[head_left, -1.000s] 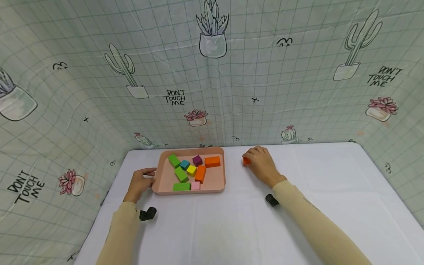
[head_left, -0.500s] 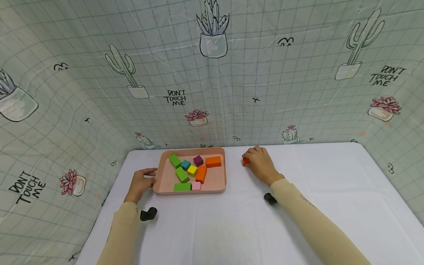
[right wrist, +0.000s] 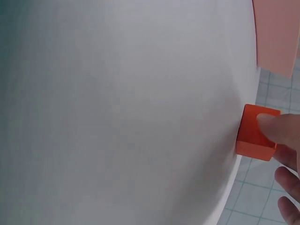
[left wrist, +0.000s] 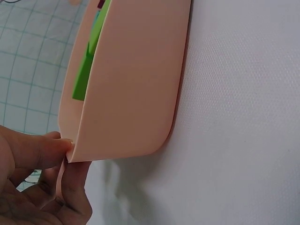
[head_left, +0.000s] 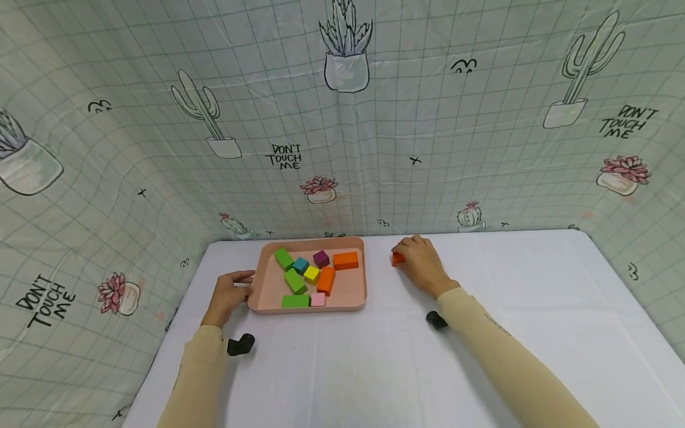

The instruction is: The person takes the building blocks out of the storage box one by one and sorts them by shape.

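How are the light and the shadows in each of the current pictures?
Head view: fairly even light, soft shadow beside the right sleeve; left wrist view: soft shadow beside the tray; right wrist view: dimmer, dark teal at the upper left, soft shadow near the orange block.

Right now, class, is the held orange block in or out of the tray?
Out: the right hand pinches the orange block apart from the tray.
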A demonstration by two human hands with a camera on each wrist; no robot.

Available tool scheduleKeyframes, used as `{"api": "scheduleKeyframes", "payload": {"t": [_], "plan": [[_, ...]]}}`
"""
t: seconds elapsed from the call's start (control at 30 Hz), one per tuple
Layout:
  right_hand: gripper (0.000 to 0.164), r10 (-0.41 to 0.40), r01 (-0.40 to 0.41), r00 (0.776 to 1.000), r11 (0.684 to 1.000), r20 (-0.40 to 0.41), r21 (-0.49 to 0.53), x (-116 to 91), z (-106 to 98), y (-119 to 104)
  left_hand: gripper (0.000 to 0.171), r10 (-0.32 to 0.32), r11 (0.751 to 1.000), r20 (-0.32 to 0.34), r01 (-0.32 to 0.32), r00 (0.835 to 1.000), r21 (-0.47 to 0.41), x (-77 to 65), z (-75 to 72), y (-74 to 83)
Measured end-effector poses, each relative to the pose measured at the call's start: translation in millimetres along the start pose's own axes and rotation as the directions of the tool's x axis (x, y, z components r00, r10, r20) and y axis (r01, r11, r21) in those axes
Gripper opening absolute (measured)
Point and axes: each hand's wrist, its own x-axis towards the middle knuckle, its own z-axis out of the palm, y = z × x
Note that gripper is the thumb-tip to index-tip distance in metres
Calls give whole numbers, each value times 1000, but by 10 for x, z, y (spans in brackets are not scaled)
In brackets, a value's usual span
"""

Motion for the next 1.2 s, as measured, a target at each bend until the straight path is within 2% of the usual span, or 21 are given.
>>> {"api": "scheduleKeyframes", "payload": {"t": [0.2, 0.5, 0.7, 0.9, 1.03, 1.2], "plan": [[33, 5, -4, 1000, 997, -16, 74, 17, -98, -177, 48, -12, 1000, 7, 12, 1000, -10, 22, -15, -11], [35, -83, 87, 996, 991, -36, 106, 123, -213, -548, 49, -37, 999, 23, 38, 999, -17, 15, -44, 26], [38, -115, 112, 993, 988, 17, 111, 237, -179, -715, 49, -49, 998, 20, 49, 999, -28, 17, -39, 30], [38, -121, 111, 988, 989, 100, 101, 355, -53, -825, 50, -39, 999, 29, 40, 999, -37, 4, -47, 29], [39, -100, 87, 982, 992, 158, 86, 422, 12, -881, 50, -26, 999, 30, 27, 999, -45, 1, -46, 31], [38, -70, 59, 980, 996, 185, 67, 464, 74, -923, 50, -26, 998, 27, 27, 999, -50, 12, -45, 10]]}}
